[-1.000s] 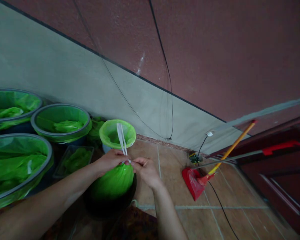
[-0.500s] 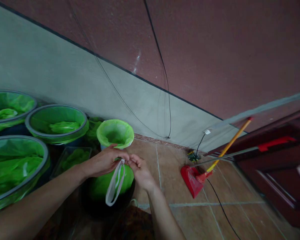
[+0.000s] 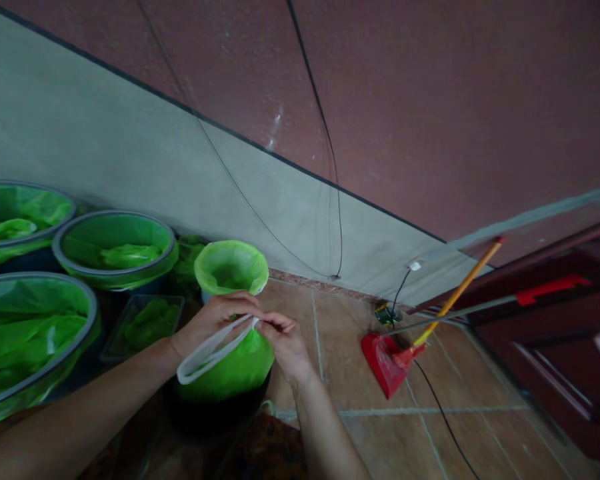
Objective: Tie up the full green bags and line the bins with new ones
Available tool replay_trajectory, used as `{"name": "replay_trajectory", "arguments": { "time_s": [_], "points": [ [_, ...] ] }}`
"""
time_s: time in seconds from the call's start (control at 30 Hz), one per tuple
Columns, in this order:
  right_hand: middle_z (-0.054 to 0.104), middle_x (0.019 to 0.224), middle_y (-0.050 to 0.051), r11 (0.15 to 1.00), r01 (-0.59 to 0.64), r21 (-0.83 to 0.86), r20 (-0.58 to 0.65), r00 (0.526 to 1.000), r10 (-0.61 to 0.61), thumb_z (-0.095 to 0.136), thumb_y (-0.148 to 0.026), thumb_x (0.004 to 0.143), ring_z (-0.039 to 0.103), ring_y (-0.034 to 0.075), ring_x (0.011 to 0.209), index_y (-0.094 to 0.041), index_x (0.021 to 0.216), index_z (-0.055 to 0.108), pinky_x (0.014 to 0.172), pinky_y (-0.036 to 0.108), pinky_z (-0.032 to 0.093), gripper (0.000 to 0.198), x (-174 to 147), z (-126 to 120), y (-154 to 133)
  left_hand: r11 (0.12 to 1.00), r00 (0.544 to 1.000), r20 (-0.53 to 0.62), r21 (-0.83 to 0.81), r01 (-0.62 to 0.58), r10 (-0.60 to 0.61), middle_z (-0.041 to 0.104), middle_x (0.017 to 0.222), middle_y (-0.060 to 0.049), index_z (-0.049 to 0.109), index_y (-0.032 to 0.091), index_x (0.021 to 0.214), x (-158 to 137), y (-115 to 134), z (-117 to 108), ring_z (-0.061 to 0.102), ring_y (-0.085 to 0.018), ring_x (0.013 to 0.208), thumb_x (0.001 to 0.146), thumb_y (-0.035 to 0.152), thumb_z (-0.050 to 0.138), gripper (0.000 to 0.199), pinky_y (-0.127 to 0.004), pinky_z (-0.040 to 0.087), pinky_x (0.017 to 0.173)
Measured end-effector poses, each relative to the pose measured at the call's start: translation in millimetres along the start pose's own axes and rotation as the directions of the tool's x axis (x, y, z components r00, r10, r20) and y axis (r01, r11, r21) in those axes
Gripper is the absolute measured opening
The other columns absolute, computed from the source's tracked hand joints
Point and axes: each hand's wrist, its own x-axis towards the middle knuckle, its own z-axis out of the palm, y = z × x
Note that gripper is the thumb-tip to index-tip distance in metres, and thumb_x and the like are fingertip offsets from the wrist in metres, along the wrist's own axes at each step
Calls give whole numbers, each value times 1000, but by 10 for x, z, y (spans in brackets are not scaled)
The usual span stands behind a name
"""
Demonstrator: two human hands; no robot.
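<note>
While the fingertips of L hand [image 3: 217, 317] and R hand [image 3: 285, 343] meet, they pinch the green bag [image 3: 240, 367] at its gathered neck, prob. so the bunched top stays tight; exact L fingertip contact is partly hidden. White drawstring loop [image 3: 193, 370] comes out of that pinch and droops L over the bag, free at its far end. Bag is directly below the hands, seated in the dark container [image 3: 205, 423], which prob. props it so both hands can work the neck; bag contents not visible, container's lower part lost in shadow. Just behind L hand: small bucket [image 3: 200, 268], green liner folded over its rim, likely to keep the mouth open. L of that, clear tray [image 3: 181, 308] w/ crumpled green stuff inside, can't ID from where I stand. Further L, three gray-rimmed bins [image 3: 94, 313], liners draped over rims, same idea I'd guess, w/ loose green film [image 3: 133, 255] bunched inside. Well apart on the R, red dustpan [image 3: 387, 365] on the floor tiles [image 3: 360, 440], yellow stick [image 3: 455, 297] slanting up beside it.
</note>
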Motion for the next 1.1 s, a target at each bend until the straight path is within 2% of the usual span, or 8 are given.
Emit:
{"name": "replay_trajectory", "arguments": {
  "time_s": [0.17, 0.3, 0.4, 0.6, 0.83, 0.97, 1.03, 1.1],
  "points": [
    [67, 73, 0, 992, -35, 118, -140, 989, 51, 65, -27, 57, 55, 15, 68, -20, 61, 66, 63, 25, 44, 8, 15, 16, -63, 936, 969, 66, -250, 249, -240, 79, 93, -7, 79, 19, 92, 32, 52, 21, 70, -21, 86, 84, 36, 62, 25, -29, 51, 80],
    [67, 78, 2, 949, -134, 286, -65, 985, 159, 63, -28, 56, 58, 17, 77, -20, 64, 65, 73, 28, 46, 12, 3, 51, -98, 889, 918, -5, -251, 383, -397, 80, 89, -5, 79, 20, 86, 54, 47, 81, 70, -23, 85, 81, 39, 65, 23, -31, 51, 80],
    [67, 79, 3, 959, -101, 266, -67, 990, 123, 66, -32, 61, 58, 17, 77, -19, 68, 66, 75, 29, 46, 14, -3, 41, -90, 875, 904, -22, -263, 406, -426, 79, 86, -5, 78, 20, 83, 59, -12, 85, 70, -23, 85, 79, 39, 66, 23, -32, 51, 82],
    [53, 59, -4, 981, 75, -182, -56, 995, -86, 67, -42, 73, 45, 11, 59, -20, 63, 61, 58, 25, 37, 26, 35, -75, -33, 899, 886, -167, -6, 438, -433, 76, 80, -3, 74, 22, 75, 22, -41, 34, 67, -22, 81, 80, 31, 60, 17, -31, 47, 79],
    [42, 48, -9, 975, -199, 95, 74, 978, 192, 82, -47, 62, 33, 6, 44, -19, 59, 53, 46, 22, 28, 40, 54, -143, -63, 869, 893, -107, 207, 449, -436, 68, 72, -1, 66, 21, 68, 20, -14, -67, 61, -19, 73, 80, 27, 54, 18, -30, 41, 74],
    [49, 49, -8, 926, -360, 115, 181, 924, 337, 86, -40, 58, 42, 6, 43, -17, 63, 58, 44, 21, 34, 36, 65, -223, -72, 825, 825, -75, -137, 548, -561, 52, 51, 2, 53, 20, 50, 55, -36, -73, 48, -14, 55, 70, 25, 56, 21, -28, 35, 57],
    [49, 48, -9, 925, -362, 114, 212, 919, 334, 86, -38, 59, 43, 5, 42, -17, 65, 59, 44, 20, 37, 34, 76, -249, -56, 704, 765, -26, -413, 578, -644, 45, 45, 3, 46, 20, 46, 69, 4, -51, 38, -10, 46, 70, 28, 55, 27, -26, 27, 48],
    [49, 46, -9, 930, -350, 110, 241, 917, 316, 84, -39, 62, 42, 5, 41, -17, 67, 60, 44, 19, 39, 33, 88, -258, -38, 554, 727, 45, -615, 561, -685, 54, 50, 1, 44, 19, 47, 79, 63, -27, 35, -7, 43, 71, 29, 56, 28, -24, 24, 44]
  ]
}}
